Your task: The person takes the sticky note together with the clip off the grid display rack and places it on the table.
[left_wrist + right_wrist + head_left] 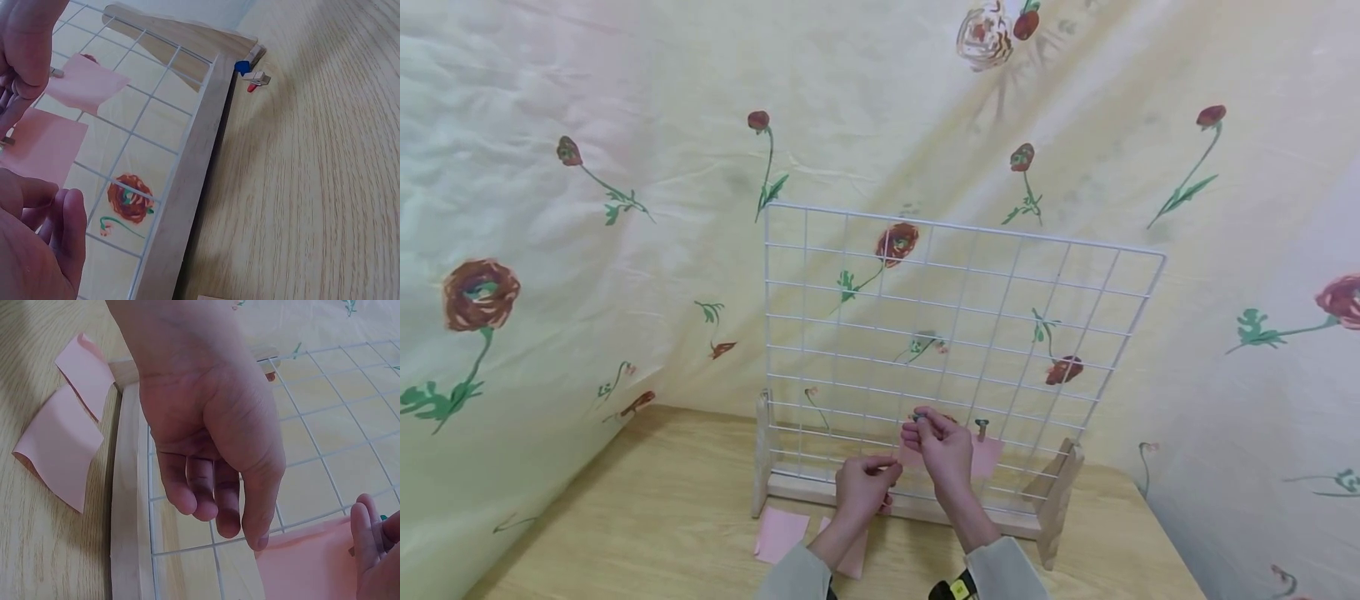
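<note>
A pink sheet of paper [306,565] lies against the white wire grid [850,333]. At its lower left corner my left hand [861,492] pinches it between thumb and fingertips. My right hand [946,454], higher up at the sheet's top edge, pinches a wooden clothespin [7,141] with a green end. The hand covers most of that clothespin. To the right, a second pink sheet [987,457] hangs from the grid under another clothespin [982,428] with a dark green top.
Two pink sheets lie on the wooden table in front of the stand: one left [781,533], one partly behind the left forearm [852,558]. Clothespins with blue and red parts [255,78] lie by the wooden base [181,187]. Flowered cloth [625,317] hangs behind.
</note>
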The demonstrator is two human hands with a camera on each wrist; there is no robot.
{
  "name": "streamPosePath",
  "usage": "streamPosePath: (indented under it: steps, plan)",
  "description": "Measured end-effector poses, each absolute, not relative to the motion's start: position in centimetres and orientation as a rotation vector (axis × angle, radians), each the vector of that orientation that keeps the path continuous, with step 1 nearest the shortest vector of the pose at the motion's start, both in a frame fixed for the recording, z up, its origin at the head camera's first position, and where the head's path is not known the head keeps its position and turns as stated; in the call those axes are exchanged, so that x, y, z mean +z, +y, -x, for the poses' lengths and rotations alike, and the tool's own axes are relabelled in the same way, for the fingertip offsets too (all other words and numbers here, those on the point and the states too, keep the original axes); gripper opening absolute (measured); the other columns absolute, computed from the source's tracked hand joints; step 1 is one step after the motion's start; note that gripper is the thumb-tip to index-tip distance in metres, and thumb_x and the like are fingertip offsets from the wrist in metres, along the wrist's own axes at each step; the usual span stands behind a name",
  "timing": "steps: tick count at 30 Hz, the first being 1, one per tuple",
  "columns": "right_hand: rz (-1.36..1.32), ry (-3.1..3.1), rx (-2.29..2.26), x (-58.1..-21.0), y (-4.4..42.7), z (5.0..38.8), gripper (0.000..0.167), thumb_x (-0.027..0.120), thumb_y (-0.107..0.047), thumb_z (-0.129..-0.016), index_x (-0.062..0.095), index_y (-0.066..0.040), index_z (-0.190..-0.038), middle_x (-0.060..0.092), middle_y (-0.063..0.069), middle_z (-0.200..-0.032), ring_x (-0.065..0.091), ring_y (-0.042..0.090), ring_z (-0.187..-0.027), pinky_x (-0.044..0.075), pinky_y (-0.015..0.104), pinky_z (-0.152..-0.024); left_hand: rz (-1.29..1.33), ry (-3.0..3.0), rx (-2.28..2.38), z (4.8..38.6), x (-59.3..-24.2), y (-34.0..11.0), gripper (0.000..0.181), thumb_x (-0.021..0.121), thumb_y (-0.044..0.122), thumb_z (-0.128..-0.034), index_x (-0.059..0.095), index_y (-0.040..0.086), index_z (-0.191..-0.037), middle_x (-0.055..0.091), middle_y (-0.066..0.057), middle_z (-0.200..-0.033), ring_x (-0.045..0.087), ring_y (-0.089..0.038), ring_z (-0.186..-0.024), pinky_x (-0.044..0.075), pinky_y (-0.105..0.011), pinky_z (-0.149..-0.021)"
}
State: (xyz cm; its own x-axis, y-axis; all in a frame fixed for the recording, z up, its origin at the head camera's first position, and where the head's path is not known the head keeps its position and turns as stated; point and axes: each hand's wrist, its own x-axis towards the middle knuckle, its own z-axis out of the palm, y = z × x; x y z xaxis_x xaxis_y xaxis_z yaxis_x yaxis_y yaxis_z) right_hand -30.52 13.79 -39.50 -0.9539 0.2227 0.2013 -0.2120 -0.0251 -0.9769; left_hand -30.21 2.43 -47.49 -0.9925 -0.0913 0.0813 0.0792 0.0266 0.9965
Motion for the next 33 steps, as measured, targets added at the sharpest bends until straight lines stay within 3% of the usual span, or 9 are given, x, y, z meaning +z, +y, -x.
streamPosePath:
  steps: [33]
  plan:
    - [0.036,-1.901,2.107,-38.6,13.9,29.9,0.020,0.050,0.004,-0.096,0.063,0.010,-0.110,0.072,0.018,-0.085,0.070,0.012,-0.070,0.059,0.025,-0.066,-0.016,-2.168,-2.143,29.3,-47.7,1.1,0.018,0.074,0.012,-0.0821,0.074,0.003,-0.097,0.069,-0.014,-0.074,0.055,-0.007,-0.042,0.051,-0.024,-0.040]
